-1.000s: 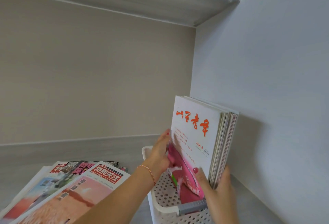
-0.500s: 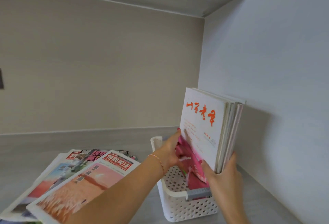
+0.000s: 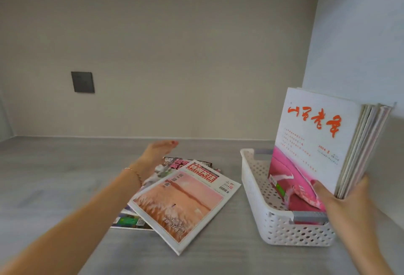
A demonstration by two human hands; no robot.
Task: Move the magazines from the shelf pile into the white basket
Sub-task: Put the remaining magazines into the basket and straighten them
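A white perforated basket (image 3: 258, 189) stands on the shelf at the right. Several magazines (image 3: 312, 135) stand upright in it, the front one white and pink with red lettering. My right hand (image 3: 341, 196) grips their lower right corner, thumb on the front cover. To the left of the basket, a loose pile of magazines (image 3: 181, 202) lies flat, topped by one with a pinkish-orange cover. My left hand (image 3: 157, 154) hovers open above the far end of that pile, fingers spread, touching nothing.
The grey shelf surface (image 3: 54, 176) stretches to the left. A dark square wall plate (image 3: 82, 81) sits on the back panel. The white side wall (image 3: 360, 45) rises close behind the basket on the right.
My left hand has let go of the upright magazines and swung left over the flat pile. My right hand still holds the stack in the basket. The camera has turned leftward.
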